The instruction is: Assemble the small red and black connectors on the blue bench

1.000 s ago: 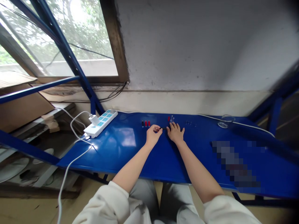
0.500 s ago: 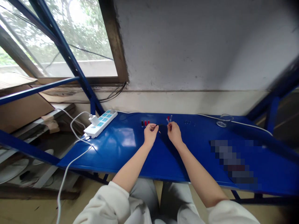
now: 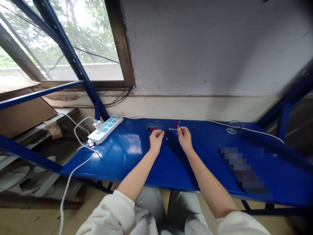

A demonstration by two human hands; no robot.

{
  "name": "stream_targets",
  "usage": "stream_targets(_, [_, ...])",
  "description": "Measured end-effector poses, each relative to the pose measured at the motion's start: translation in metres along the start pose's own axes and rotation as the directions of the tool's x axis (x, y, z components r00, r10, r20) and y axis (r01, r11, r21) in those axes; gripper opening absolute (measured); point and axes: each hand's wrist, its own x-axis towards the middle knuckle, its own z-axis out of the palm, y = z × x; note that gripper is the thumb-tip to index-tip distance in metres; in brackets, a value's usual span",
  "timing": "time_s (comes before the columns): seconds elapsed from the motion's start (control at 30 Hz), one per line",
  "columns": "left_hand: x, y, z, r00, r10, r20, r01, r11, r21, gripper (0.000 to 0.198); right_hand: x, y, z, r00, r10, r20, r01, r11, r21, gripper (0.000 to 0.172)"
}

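My left hand [image 3: 156, 138] is raised a little above the blue metal table [image 3: 127, 153], fingers pinched on the dark end of a thin short piece [image 3: 169, 130]. My right hand [image 3: 184, 137] pinches the pale, clear end of the same piece, so it spans the gap between both hands. Just behind my left hand, a row of small black and red plugs [image 3: 152, 129] stands on the table. A red part and a clear part [image 3: 177, 124] lie behind my right hand.
A white power strip [image 3: 105, 129] with a plugged-in charger and white cable lies at the table's left rear. Small dark bits [image 3: 197, 128] and a clear round dish [image 3: 232, 130] sit to the right, with a white wire along the back. A blurred patch covers the right front.
Both hands lifted off the table and drew apart slightly; the thin piece now stretches between the two pinches instead of lying under the fingers.
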Motion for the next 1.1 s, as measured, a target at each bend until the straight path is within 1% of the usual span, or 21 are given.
stream_targets(0.1, [0.000,0.003,0.000,0.998,-0.055,0.012,0.055,0.998,-0.037,0.021,0.001,0.002,0.001,1.000,0.024,0.006,-0.024,0.999,0.025,0.025])
stream_targets(0.23, [0.001,0.002,-0.001,0.990,-0.126,0.067,0.134,0.984,-0.120,0.026,0.001,0.003,0.002,0.998,0.057,0.025,-0.059,0.996,0.068,0.026])
stream_targets(0.4, [0.001,0.000,-0.002,0.978,-0.177,0.114,0.198,0.957,-0.213,0.032,0.001,0.002,0.001,0.997,0.052,0.056,-0.056,0.995,0.087,0.026])
stream_targets(0.47, [0.001,0.001,-0.003,0.978,-0.169,0.122,0.193,0.956,-0.223,0.033,0.002,0.003,0.001,0.997,0.046,0.057,-0.050,0.996,0.074,0.027])
stream_targets(0.57, [0.001,0.001,-0.003,0.983,-0.129,0.129,0.155,0.963,-0.220,0.034,0.003,0.005,0.000,0.998,0.033,0.051,-0.036,0.998,0.058,0.026])
stream_targets(0.7, [0.001,0.001,-0.002,0.985,-0.085,0.152,0.115,0.972,-0.205,0.034,0.003,0.005,0.001,0.998,0.021,0.053,-0.025,0.996,0.081,0.025])
stream_targets(0.9, [-0.003,0.003,0.001,0.977,-0.038,0.212,0.072,0.986,-0.154,0.031,-0.001,-0.004,0.002,0.990,-0.017,0.137,0.003,0.995,0.104,0.025])
stream_targets(1.1, [-0.004,0.003,0.001,0.974,-0.032,0.223,0.056,0.994,-0.099,0.030,-0.002,-0.006,0.002,0.987,-0.004,0.160,-0.006,0.998,0.066,0.029])
